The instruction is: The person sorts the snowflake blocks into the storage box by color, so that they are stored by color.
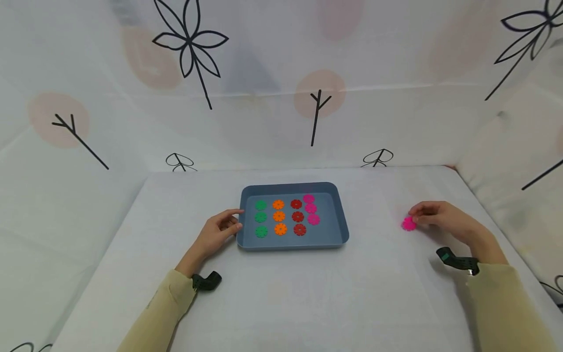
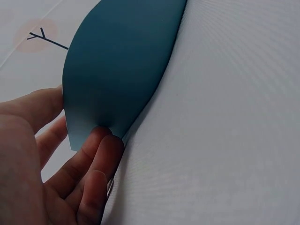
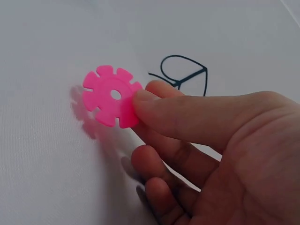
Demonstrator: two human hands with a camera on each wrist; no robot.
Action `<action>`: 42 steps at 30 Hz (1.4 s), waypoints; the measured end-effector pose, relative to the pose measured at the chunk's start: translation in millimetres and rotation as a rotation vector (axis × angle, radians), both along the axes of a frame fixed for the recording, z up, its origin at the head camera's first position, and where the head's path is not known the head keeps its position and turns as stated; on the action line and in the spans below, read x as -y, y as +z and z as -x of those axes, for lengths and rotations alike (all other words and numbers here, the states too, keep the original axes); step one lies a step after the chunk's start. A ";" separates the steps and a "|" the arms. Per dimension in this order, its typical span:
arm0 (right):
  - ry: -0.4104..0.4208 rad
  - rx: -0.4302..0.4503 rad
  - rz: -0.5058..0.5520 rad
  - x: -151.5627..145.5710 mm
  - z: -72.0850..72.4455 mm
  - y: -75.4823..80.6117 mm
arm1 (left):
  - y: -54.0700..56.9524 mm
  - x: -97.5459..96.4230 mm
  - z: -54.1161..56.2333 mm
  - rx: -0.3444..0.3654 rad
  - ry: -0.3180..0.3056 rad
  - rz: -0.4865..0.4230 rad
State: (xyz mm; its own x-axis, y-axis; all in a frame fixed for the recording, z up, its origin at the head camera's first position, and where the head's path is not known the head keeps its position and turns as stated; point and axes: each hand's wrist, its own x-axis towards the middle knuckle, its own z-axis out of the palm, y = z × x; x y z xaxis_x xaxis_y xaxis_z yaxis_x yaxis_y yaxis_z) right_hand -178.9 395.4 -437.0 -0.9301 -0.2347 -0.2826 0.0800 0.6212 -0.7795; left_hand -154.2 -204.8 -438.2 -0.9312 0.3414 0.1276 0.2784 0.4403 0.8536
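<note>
A blue-grey tray point(image 1: 338, 215) lies on the white-covered table, its outer wall point(image 2: 126, 56) filling much of the left wrist view. At its left side, my left hand point(image 1: 218, 230) grips the rim, some fingertips against the outer wall and others behind the edge. Far to the right of the tray, my right hand point(image 1: 444, 220) pinches a pink notched disc point(image 3: 105, 101) between thumb and index finger. This disc has a round centre hole and is tilted, casting a shadow on the cloth. The other fingers of that hand curl loosely below.
Inside the tray, columns of three notched discs stand side by side: green point(image 1: 261, 217), orange point(image 1: 279, 216), red point(image 1: 297, 216) and pink point(image 1: 311, 209). The pink ones sit closer together. A patterned white cloth wall point(image 1: 264, 127) rises behind and beside the table.
</note>
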 end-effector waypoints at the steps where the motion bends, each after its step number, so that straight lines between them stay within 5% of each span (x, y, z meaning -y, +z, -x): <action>1: -0.008 0.000 -0.009 0.7 0.7 1.2 | 0.4 -0.2 0.0 -0.001 -0.001 0.001; 8: -0.030 -0.017 -0.085 16.3 6.7 8.9 | 3.6 -2.0 -1.1 0.009 0.000 -0.006; 24: 0.001 -0.049 0.032 80.5 22.4 38.4 | 4.5 -0.6 -1.5 0.014 0.002 -0.009; 35: 0.045 -0.098 0.106 129.3 29.3 42.6 | 3.1 -0.7 -1.7 0.017 -0.004 -0.019; 42: 0.098 -0.132 0.065 164.3 33.5 44.9 | 2.8 -1.0 -1.4 0.014 -0.005 -0.026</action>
